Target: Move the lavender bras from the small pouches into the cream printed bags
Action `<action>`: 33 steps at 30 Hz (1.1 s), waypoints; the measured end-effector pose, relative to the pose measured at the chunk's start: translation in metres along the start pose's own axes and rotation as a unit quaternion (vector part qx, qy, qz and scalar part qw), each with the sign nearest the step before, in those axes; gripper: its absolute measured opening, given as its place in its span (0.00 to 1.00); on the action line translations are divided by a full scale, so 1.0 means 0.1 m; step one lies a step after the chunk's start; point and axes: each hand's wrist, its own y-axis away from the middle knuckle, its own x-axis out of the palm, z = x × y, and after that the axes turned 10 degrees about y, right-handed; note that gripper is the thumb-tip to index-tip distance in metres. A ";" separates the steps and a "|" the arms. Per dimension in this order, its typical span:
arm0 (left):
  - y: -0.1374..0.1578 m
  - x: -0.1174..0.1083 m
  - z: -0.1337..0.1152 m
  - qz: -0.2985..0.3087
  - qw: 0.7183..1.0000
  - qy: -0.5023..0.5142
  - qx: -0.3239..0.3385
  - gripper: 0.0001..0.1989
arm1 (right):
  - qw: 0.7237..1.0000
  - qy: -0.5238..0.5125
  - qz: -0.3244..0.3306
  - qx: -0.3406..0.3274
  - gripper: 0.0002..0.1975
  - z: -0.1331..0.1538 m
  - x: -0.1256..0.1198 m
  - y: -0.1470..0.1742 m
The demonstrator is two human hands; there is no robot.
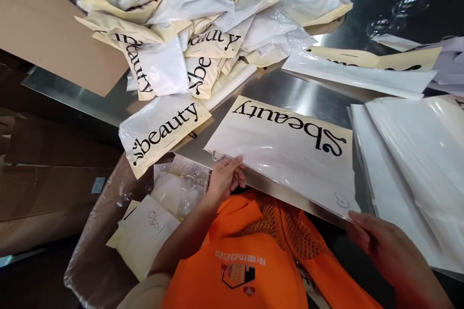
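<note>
Orange vest cloth (pixel 217 277) with a printed emblem fills the near middle. Just beyond it, the left hand (pixel 225 176) pinches the near edge of a white-and-cream packet (pixel 286 159) toward its left end, thumb on top and fingers curled in. At the packet's near right corner, the right hand (pixel 366 231) grips with its thumb above, the fingers closed and partly hidden beneath. Held flat between the two, the packet spans the near edge of a metal table (pixel 315 99), its black "beauty" lettering upside down along the far side. To the left lies a similar packet (pixel 165 130); below that, a plastic-lined bin (pixel 97 231) holds a packet marked by hand (pixel 148 236). Farther off, a heap of packets (pixel 213 41) covers the far left, and white plastic bags (pixel 409 174) lie on the right.
</note>
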 end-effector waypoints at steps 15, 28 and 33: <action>0.00 -0.23 -0.07 -0.052 0.977 -0.102 0.177 0.22 | 0.779 0.347 -0.241 -0.463 0.18 2.01 0.42 -0.09; -0.13 -0.10 0.02 0.038 0.986 0.091 0.137 0.09 | 0.683 0.608 -0.060 -0.399 0.10 2.89 1.14 -0.50; -0.17 -0.07 0.03 0.058 0.984 0.094 0.139 0.09 | 0.619 0.655 -0.013 -0.433 0.10 2.93 1.15 -0.55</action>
